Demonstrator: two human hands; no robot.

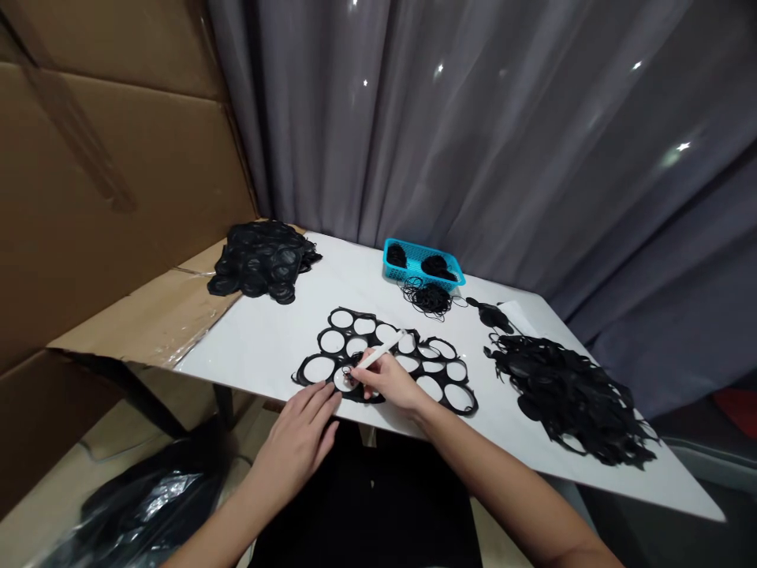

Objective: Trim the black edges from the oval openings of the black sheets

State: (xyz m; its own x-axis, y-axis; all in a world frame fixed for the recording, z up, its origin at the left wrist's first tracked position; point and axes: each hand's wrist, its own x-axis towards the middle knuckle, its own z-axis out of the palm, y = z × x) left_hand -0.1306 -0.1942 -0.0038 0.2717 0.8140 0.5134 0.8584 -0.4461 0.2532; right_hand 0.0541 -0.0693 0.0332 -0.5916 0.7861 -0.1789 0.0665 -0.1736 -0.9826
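Note:
A flat black sheet full of round holes lies near the front edge of the white table. My right hand is closed around a slim white pen-shaped tool, its lower end down at one of the holes. Small thin black loops show by that end; whether they are caught on the tool, I cannot tell. My left hand rests with fingers stretched out over the sheet's near left edge, close to the same hole, holding nothing.
Behind the sheet stands a blue basket with black bundles inside, and a tangle of thin black rings in front. Black sheets are piled at the back left, black scraps at the right. Cardboard borders the left; a grey curtain hangs behind.

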